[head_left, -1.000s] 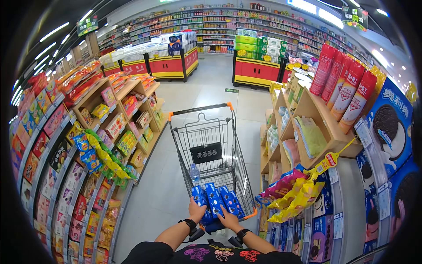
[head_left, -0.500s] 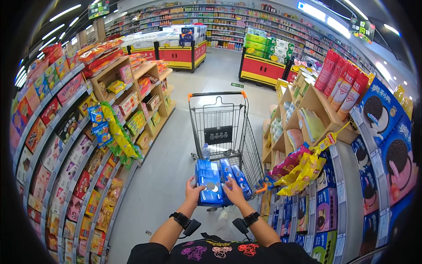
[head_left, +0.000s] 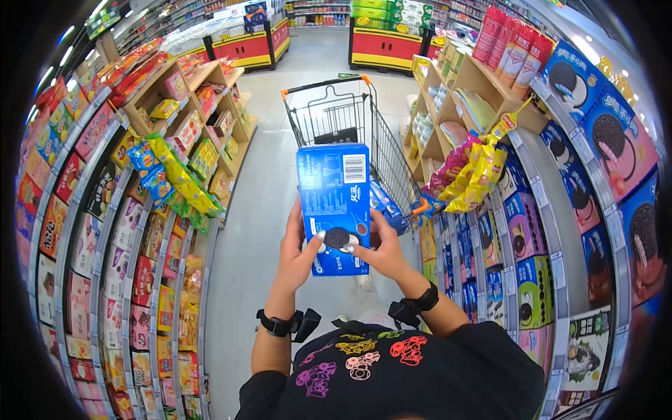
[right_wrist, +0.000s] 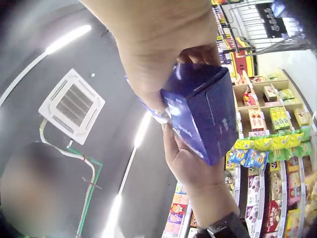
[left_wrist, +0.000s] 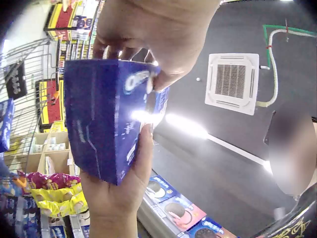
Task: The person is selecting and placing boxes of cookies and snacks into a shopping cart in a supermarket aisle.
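A blue Oreo cookie box (head_left: 333,189) is held up in front of the chest, its printed panel with text, barcode and cookie picture facing the person. The left hand (head_left: 297,245) grips its left side, thumb on the panel and fingers around behind. On the opposite side the right hand (head_left: 385,248) grips it the same way, the two thumbs close together near the cookie picture. In the left wrist view the end of the box (left_wrist: 94,114) shows between both hands. More blue cookie boxes (head_left: 389,204) lie in the shopping cart (head_left: 381,143), partly hidden behind the held box.
Snack shelves (head_left: 129,280) line the left side, with hanging snack bags (head_left: 175,178). To the right stand cookie shelves (head_left: 525,231) and more hanging bags (head_left: 476,175). Red-and-yellow display stands (head_left: 381,50) are farther down the aisle.
The hands have lifted one cookie box out of the cart, toward the body, and tilted it so its printed panel faces up to the person. The head view has tipped downward.
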A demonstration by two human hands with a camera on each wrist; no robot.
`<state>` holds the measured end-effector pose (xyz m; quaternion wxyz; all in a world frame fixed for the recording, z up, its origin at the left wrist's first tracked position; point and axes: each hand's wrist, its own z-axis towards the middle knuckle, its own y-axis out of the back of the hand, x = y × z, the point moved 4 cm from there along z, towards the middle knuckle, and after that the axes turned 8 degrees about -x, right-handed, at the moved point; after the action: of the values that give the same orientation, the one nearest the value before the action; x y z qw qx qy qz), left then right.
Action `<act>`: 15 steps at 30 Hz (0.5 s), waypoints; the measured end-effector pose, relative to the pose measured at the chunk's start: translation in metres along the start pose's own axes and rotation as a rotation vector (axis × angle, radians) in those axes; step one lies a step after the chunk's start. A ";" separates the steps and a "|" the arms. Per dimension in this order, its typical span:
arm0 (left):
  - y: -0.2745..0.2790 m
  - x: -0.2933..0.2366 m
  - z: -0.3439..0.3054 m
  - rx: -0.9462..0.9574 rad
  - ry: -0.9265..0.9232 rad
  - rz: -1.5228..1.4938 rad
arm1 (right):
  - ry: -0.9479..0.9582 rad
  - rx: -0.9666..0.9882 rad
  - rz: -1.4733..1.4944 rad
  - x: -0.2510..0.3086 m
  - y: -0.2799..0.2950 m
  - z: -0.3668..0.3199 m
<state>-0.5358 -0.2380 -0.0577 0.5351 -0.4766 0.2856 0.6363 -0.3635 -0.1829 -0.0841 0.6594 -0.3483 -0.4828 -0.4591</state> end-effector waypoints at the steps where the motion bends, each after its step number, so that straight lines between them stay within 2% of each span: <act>1: 0.004 -0.002 -0.005 0.006 -0.004 0.051 | 0.060 -0.029 -0.138 0.019 0.000 -0.005; 2: 0.009 -0.007 -0.011 0.047 -0.040 0.141 | 0.121 -0.052 -0.276 0.035 0.000 -0.009; 5: 0.019 -0.016 -0.028 0.077 -0.020 0.108 | 0.607 -0.231 -0.636 0.074 -0.001 -0.021; 6: 0.024 -0.015 -0.035 0.096 0.014 0.118 | 0.698 -0.251 -0.669 0.083 -0.002 -0.024; 7: 0.032 -0.012 -0.041 0.117 0.048 0.128 | 0.754 -0.253 -0.683 0.086 -0.003 -0.025; 9: 0.040 -0.005 -0.050 0.141 0.115 -0.061 | 0.870 -0.259 -0.707 0.091 -0.003 -0.027; 11: 0.047 0.001 -0.055 0.144 0.180 -0.455 | 0.941 -0.276 -0.759 0.095 -0.003 -0.029; 12: 0.043 -0.015 -0.054 0.119 0.247 -0.397 | 0.974 -0.284 -0.785 0.096 -0.003 -0.031; 15: 0.041 -0.033 -0.058 0.084 0.097 -0.280 | 0.985 -0.291 -0.802 0.098 -0.006 -0.036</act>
<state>-0.5583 -0.3132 -0.0556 0.6235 -0.5194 0.2682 0.5192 -0.3471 -0.2439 -0.0005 0.5270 0.0242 -0.1496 -0.8362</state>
